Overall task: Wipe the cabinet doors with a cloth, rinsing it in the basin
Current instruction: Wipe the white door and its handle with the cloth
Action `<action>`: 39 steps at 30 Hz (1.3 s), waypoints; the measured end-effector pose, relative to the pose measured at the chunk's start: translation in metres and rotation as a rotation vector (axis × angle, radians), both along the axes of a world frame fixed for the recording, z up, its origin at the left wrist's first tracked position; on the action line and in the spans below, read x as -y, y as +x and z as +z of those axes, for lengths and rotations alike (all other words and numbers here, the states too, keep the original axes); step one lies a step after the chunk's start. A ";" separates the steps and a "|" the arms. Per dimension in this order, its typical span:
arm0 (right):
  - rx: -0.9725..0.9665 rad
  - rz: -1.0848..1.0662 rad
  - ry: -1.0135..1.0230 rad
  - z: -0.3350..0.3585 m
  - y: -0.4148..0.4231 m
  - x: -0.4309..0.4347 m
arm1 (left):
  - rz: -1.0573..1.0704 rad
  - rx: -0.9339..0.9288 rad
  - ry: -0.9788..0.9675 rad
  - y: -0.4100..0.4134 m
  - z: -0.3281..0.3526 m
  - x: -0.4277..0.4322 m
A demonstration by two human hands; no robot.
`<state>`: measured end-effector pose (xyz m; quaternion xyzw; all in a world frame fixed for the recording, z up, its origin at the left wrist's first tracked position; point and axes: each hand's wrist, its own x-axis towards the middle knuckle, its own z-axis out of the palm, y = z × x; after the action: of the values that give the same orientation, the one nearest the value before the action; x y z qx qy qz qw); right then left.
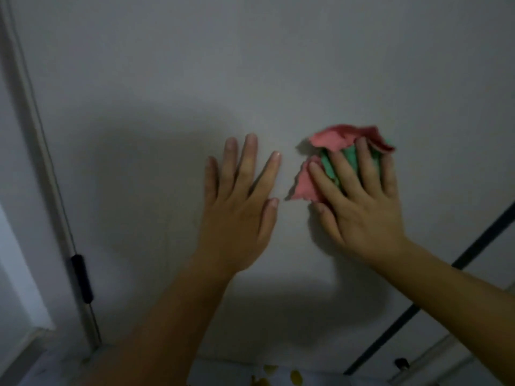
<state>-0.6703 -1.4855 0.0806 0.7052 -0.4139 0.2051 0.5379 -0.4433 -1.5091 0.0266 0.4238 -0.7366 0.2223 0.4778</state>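
Note:
A plain white cabinet door (250, 79) fills most of the head view. My right hand (359, 207) lies flat against it with straight, spread fingers, pressing a crumpled pink and green cloth (334, 140) onto the door. The cloth sticks out above and to the left of my fingers. To its left, my left hand (239, 207) rests open and flat on the bare door, a short gap from the cloth. No basin is in view.
The door's left edge carries a pale frame with a black hinge (82, 277). A thin dark bar (434, 291) runs diagonally at the lower right. Something with yellow marks (278, 378) shows at the bottom edge.

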 end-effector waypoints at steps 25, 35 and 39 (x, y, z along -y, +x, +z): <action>0.381 -0.047 -0.066 -0.057 -0.128 -0.030 | -0.021 0.124 -0.085 -0.116 0.025 -0.021; 0.545 -0.095 -0.033 -0.060 -0.150 -0.038 | -0.188 0.175 -0.070 -0.155 0.030 -0.048; 0.673 -0.082 -0.091 -0.042 -0.150 -0.035 | -0.316 0.314 -0.117 -0.199 0.042 -0.051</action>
<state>-0.8207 -1.4509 0.0383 0.5558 -0.5867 0.4229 0.4099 -0.6426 -1.4583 0.0691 0.2349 -0.8451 0.2504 0.4099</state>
